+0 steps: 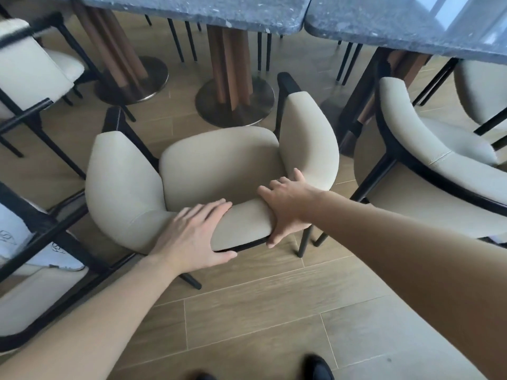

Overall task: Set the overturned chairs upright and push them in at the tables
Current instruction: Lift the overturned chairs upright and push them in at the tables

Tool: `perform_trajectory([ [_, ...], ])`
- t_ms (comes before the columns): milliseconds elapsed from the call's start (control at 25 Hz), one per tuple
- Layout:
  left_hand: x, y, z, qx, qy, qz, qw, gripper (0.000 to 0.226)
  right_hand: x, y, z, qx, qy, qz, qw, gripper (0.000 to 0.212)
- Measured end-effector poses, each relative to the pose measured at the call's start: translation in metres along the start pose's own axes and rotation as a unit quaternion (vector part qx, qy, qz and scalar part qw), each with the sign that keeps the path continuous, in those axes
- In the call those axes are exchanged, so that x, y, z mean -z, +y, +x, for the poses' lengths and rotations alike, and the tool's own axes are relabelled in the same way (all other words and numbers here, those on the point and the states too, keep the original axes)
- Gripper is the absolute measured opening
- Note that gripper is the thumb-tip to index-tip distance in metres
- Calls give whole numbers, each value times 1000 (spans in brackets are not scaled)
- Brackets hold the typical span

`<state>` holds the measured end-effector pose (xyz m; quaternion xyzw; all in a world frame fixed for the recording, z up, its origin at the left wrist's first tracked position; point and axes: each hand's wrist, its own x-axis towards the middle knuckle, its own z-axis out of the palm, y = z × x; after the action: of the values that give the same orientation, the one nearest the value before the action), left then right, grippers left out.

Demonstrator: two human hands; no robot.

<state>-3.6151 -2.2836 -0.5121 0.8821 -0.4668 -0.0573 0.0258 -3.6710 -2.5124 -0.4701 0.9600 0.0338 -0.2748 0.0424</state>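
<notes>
We find the left hand spread flat, palm down, on the padded curve of the cream chair backrest, while the right hand wraps that same top rail, fingers over the inner edge and thumb under the black frame. The chair stands upright on the wood floor, facing the dark stone table but not yet tucked under it. We judge it rigid-framed, soft-padded and moderately heavy; the rail is the soundest hold for pushing.
</notes>
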Motion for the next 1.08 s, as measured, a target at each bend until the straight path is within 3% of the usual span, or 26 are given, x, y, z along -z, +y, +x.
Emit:
perform_trajectory([
  [80,1,-18,-11,-57,-51,36,996,109,10,-6,-3,-12,-30,-12,999,98],
  [160,13,-46,-20,-90,-114,60,988,111,26,-11,5,-40,-110,-35,992,101],
  [240,39,-92,-30,-66,-168,26,983,94,46,-31,22,-101,-219,-54,969,98],
  [360,71,-160,-19,41,-179,22,983,56,61,-48,45,-179,-325,-48,927,67],
  [480,79,-206,-7,254,-106,-52,960,54,70,-47,48,-157,-318,-39,934,49],
  [560,76,-217,2,341,-111,-104,928,60,83,-33,54,-152,-304,36,940,49],
  [640,84,-218,29,372,-113,-130,912,59,102,-11,66,-179,-263,119,941,52],
  [720,98,-218,67,378,-66,-158,910,53,121,10,80,-197,-199,153,948,52],
  [800,108,-222,103,412,-9,-224,883,47,135,36,99,-217,-134,171,952,47],
  [880,103,-221,119,460,17,-261,848,47,139,66,114,-244,-122,197,942,46],
  [1000,68,-223,103,563,-23,-255,786,75,126,110,141,-265,-143,203,932,45],
  [1080,43,-231,97,623,-46,-263,735,90,111,137,159,-283,-113,200,931,45],
])
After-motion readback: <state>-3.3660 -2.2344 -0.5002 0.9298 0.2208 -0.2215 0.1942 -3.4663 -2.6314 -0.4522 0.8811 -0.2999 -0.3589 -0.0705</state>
